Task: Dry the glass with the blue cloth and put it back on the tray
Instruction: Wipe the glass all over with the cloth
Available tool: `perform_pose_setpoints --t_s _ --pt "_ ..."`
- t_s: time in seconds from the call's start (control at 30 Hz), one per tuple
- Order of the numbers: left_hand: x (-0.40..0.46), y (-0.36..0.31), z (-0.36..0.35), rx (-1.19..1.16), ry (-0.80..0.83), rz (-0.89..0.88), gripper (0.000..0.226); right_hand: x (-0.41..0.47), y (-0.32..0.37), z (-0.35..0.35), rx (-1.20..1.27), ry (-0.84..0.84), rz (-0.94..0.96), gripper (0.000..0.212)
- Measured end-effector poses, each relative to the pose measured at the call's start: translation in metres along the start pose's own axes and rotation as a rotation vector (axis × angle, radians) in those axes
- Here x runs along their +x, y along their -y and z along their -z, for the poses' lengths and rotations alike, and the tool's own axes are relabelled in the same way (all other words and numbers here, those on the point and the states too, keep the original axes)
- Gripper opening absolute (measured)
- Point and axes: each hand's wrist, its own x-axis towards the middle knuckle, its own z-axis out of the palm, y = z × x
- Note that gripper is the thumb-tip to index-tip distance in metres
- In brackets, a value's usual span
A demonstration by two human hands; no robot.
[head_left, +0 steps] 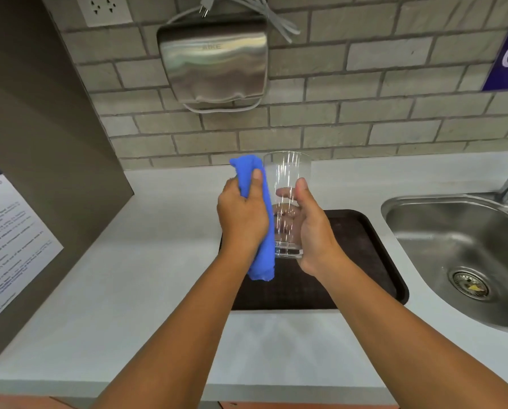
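Note:
A clear drinking glass is held upright above the dark brown tray, with my right hand wrapped around its lower right side. Pressed against the glass's left wall is a folded blue cloth, gripped by my left hand. The cloth runs from above the thumb down past the glass's base. The tray lies flat on the white counter beneath both hands, and nothing else shows on it.
A steel sink with a drain sits to the right of the tray. On the brick wall above hangs a metal hand dryer. A brown cabinet side with a printed notice stands at the left. White counter surrounds the tray.

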Motion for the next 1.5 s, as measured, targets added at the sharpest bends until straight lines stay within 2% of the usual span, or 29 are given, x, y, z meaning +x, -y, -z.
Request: perform_pose_setpoints --t_s 0.07,0.13,0.2,0.3,0.33,0.37,0.4,0.5,0.53,0.6,0.7,0.8,0.87,0.93,1.03,1.13,1.27,1.3,1.37,1.43,1.5 --pt "0.004 0.002 0.006 -0.069 0.063 0.260 0.034 0.000 0.001 0.003 0.013 0.036 -0.008 0.082" --pt "0.005 0.001 0.009 -0.121 0.105 0.337 0.032 0.000 0.002 0.004 0.009 0.045 -0.023 0.080" --pt "0.000 -0.002 0.007 -0.134 0.084 0.226 0.030 -0.001 0.001 0.004 -0.015 0.033 -0.038 0.077" --pt "-0.006 -0.006 0.005 0.014 0.062 -0.172 0.019 -0.002 -0.003 0.000 -0.080 0.005 -0.039 0.073" --pt "-0.006 -0.008 0.005 0.031 0.070 -0.230 0.016 -0.003 -0.004 -0.001 -0.076 0.016 -0.033 0.072" --pt "-0.004 -0.008 0.006 0.017 0.062 -0.212 0.016 -0.003 -0.004 -0.001 -0.056 0.041 -0.031 0.071" --pt "0.001 -0.009 0.007 -0.013 0.044 -0.124 0.020 -0.003 -0.003 0.000 -0.007 0.080 -0.037 0.068" --pt "0.010 -0.004 0.015 -0.113 0.057 0.285 0.030 -0.003 0.003 0.001 0.058 0.187 -0.064 0.061" --pt "0.009 0.000 0.017 -0.137 0.072 0.358 0.030 -0.003 0.003 0.001 0.036 0.196 -0.073 0.063" --pt "0.005 0.006 0.018 -0.172 0.070 0.383 0.028 -0.003 0.001 0.000 0.032 0.192 -0.103 0.068" --pt "0.005 0.007 0.015 -0.186 0.013 0.334 0.027 -0.001 -0.003 -0.004 0.012 0.103 -0.119 0.073" --pt "0.008 0.005 0.014 -0.130 -0.019 0.241 0.029 0.005 -0.007 -0.008 -0.078 -0.118 -0.053 0.061" --pt "0.008 0.005 0.013 -0.106 -0.030 0.214 0.029 0.008 -0.008 -0.009 -0.144 -0.189 -0.004 0.057" --pt "0.007 0.008 0.012 -0.103 -0.053 0.196 0.030 0.008 -0.006 -0.012 -0.230 -0.174 -0.044 0.062" --pt "0.003 0.006 0.010 -0.039 -0.067 0.124 0.030 0.004 -0.005 -0.016 -0.290 -0.097 -0.126 0.093" --pt "-0.005 -0.002 0.007 0.008 -0.065 -0.022 0.024 0.002 -0.010 -0.015 -0.245 -0.114 -0.030 0.088" --pt "-0.012 -0.009 0.001 0.148 -0.036 -0.246 0.011 0.000 -0.014 -0.013 -0.137 -0.179 0.050 0.068" --pt "-0.013 -0.010 0.000 0.201 -0.028 -0.286 0.010 0.000 -0.013 -0.014 -0.125 -0.155 0.039 0.074" --pt "-0.011 -0.011 -0.001 0.234 -0.011 -0.342 0.024 -0.002 -0.009 -0.015 -0.070 -0.089 0.021 0.089" --pt "-0.005 -0.013 0.000 0.141 -0.012 -0.300 0.021 -0.003 -0.004 -0.014 -0.008 -0.044 0.015 0.088" --pt "0.007 -0.011 0.003 0.012 -0.014 -0.051 0.023 -0.001 -0.001 -0.008 0.047 -0.003 0.002 0.076"
